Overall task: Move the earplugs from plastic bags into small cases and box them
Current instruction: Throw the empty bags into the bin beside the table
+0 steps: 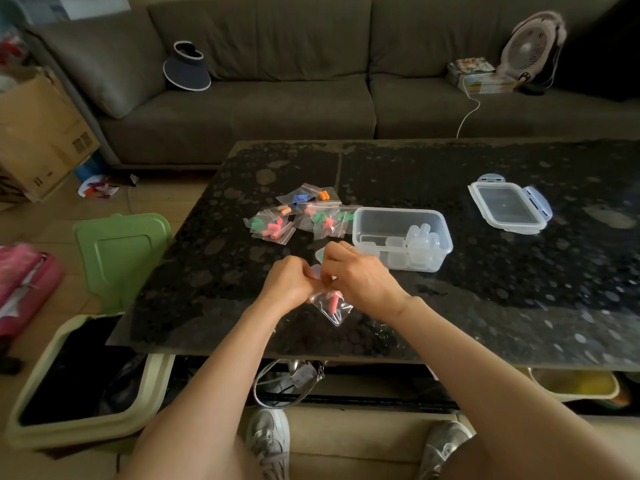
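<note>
Your left hand (289, 284) and right hand (360, 282) pinch a small clear plastic bag (337, 315) over the black table (467, 306), its red earplug (334, 304) lying lengthwise toward you; small translucent cases (420, 247) sit in the clear plastic box (398, 212) beyond.

Dim, soft room light with weak shadows. The glossy desk (519, 306) carries pale glare far beyond and to the right of the right grip (360, 282). Lines bend toward the edges. Far left of this grip, things are blurred.

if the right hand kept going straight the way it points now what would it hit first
The right hand points up-left: probably the small pale case at its fingertips first, then the bag pile. Depth is unclear, so it may pass over.
</note>
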Demonstrator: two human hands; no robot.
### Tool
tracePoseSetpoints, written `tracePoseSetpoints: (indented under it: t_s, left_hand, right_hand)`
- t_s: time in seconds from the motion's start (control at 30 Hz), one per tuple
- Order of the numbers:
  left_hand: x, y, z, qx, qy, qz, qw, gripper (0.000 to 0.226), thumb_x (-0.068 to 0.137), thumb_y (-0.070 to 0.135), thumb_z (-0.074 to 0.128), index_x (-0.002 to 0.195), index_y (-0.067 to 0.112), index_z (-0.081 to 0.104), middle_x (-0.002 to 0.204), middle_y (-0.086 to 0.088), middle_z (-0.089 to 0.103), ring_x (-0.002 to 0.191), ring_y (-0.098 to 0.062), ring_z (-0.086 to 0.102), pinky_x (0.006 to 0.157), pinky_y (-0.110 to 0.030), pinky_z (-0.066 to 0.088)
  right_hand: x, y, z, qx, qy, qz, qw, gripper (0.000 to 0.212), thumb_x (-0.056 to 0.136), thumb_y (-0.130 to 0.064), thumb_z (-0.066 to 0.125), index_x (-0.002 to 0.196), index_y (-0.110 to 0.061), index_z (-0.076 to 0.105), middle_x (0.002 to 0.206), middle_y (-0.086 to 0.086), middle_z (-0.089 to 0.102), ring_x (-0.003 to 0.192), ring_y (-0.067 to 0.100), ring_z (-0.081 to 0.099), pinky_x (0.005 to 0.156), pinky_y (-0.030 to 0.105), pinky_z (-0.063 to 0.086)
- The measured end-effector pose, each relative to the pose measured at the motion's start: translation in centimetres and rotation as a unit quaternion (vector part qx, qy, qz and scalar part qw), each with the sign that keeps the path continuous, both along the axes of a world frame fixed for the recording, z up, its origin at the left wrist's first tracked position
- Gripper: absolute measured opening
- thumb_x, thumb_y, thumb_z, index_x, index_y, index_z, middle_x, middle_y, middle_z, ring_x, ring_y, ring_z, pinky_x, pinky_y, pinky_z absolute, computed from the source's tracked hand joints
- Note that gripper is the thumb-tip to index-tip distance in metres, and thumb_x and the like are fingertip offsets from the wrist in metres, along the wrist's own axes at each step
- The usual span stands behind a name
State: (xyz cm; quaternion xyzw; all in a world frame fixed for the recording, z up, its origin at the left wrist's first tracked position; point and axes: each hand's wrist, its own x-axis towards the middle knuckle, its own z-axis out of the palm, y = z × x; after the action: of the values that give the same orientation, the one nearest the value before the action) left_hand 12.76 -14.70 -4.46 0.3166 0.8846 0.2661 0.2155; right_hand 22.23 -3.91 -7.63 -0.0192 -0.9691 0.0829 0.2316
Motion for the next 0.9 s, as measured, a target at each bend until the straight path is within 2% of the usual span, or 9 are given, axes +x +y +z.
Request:
tracePoseSetpoints:
  t_s: [0.17, 0.33, 0.4, 0.47, 0.53, 0.57, 0.63, 0.73, 0.9]
  left_hand:
    - [-0.8, 0.0, -0.3, 0.038, -0.008, 0.074, 0.996, 0.009, 0.086, 0.02, 0.065, 0.084, 0.012, 0.061, 0.067, -0.004, 0.064, 0.061, -0.012, 0.061, 0.066, -0.025, 0.051]
    - [-1.8, -1.1, 0.1, 0.091, -0.214, 0.025, 0.972, 0.009, 0.09, 0.016, 0.062, 0.09, 0.008, 0.066, 0.083, -0.009, 0.068, 0.074, -0.016, 0.066, 0.074, -0.028, 0.057]
    - [-2.1, -1.4, 0.1, 0.107, -0.242, -0.01, 0.964, 0.014, 0.091, 0.024, 0.062, 0.094, 0.011, 0.068, 0.088, -0.007, 0.07, 0.082, -0.016, 0.067, 0.079, -0.029, 0.056]
    - [-2.1, -1.4, 0.0, 0.124, -0.261, -0.035, 0.957, 0.022, 0.093, 0.038, 0.056, 0.096, 0.019, 0.067, 0.091, -0.004, 0.072, 0.089, -0.016, 0.067, 0.083, -0.031, 0.054]
    - [-2.2, -1.3, -0.1, 0.148, -0.301, -0.059, 0.94, 0.037, 0.089, 0.052, 0.047, 0.105, 0.023, 0.065, 0.096, -0.004, 0.073, 0.094, -0.018, 0.068, 0.086, -0.034, 0.053]
    - [-2.2, -1.4, -0.1, 0.153, -0.326, -0.076, 0.93, 0.045, 0.087, 0.056, 0.045, 0.11, 0.023, 0.064, 0.096, -0.004, 0.072, 0.095, -0.018, 0.068, 0.087, -0.036, 0.053]
    - [-2.1, -1.3, -0.3, 0.137, -0.357, -0.113, 0.917, 0.052, 0.083, 0.056, 0.048, 0.115, 0.019, 0.064, 0.101, -0.004, 0.071, 0.101, -0.016, 0.067, 0.091, -0.041, 0.05]
    - [-2.0, -1.2, -0.7, 0.132, -0.367, -0.097, 0.916, 0.047, 0.076, 0.047, 0.063, 0.109, 0.014, 0.067, 0.106, -0.005, 0.072, 0.104, -0.018, 0.066, 0.096, -0.044, 0.049]
    - [-2.1, -1.2, -0.5, 0.169, -0.336, -0.076, 0.923, 0.043, 0.068, 0.043, 0.072, 0.106, 0.021, 0.07, 0.102, 0.002, 0.071, 0.097, -0.011, 0.059, 0.078, -0.026, 0.044]
  right_hand:
    - [0.0, -0.9, 0.6, 0.009, 0.019, 0.02, 1.0, 0.019, 0.064, 0.001, 0.074, 0.066, -0.012, 0.061, 0.084, 0.003, 0.055, 0.072, 0.019, 0.053, 0.045, 0.022, 0.034]
    - [0.2, -0.9, 0.7, -0.012, 0.077, 0.003, 0.997, 0.017, 0.06, 0.002, 0.068, 0.063, -0.01, 0.056, 0.074, 0.003, 0.056, 0.064, 0.017, 0.051, 0.04, 0.024, 0.035]
    - [0.4, -1.0, 0.9, -0.051, 0.082, 0.008, 0.995, 0.008, 0.062, -0.012, 0.063, 0.062, -0.009, 0.055, 0.062, 0.002, 0.056, 0.054, 0.014, 0.044, 0.04, 0.025, 0.034]
    - [0.5, -1.0, 0.7, -0.098, 0.065, -0.019, 0.993, 0.018, 0.068, -0.026, 0.058, 0.068, -0.008, 0.058, 0.058, 0.004, 0.059, 0.049, 0.016, 0.047, 0.043, 0.029, 0.042]
    - [0.4, -0.7, 0.2, -0.182, 0.027, -0.065, 0.981, 0.004, 0.078, -0.011, 0.062, 0.078, -0.008, 0.058, 0.065, 0.009, 0.064, 0.056, 0.026, 0.058, 0.054, 0.042, 0.052]
    - [0.3, -0.6, 0.1, -0.236, 0.027, -0.08, 0.968, 0.009, 0.08, -0.003, 0.062, 0.08, -0.01, 0.057, 0.068, 0.009, 0.065, 0.06, 0.027, 0.061, 0.059, 0.046, 0.053]
    - [0.2, -0.3, 0.4, -0.332, 0.047, -0.096, 0.937, 0.018, 0.083, 0.003, 0.062, 0.082, -0.014, 0.056, 0.074, 0.002, 0.066, 0.07, 0.02, 0.065, 0.068, 0.044, 0.057]
    - [0.2, -0.2, 1.4, -0.398, 0.041, -0.098, 0.911, 0.019, 0.084, -0.002, 0.067, 0.087, -0.021, 0.066, 0.088, -0.004, 0.069, 0.085, 0.012, 0.066, 0.081, 0.033, 0.057]
    - [0.9, 0.0, 2.2, -0.497, 0.023, -0.088, 0.863, 0.016, 0.079, 0.0, 0.071, 0.072, -0.015, 0.069, 0.092, 0.002, 0.071, 0.09, 0.016, 0.067, 0.086, 0.033, 0.056]
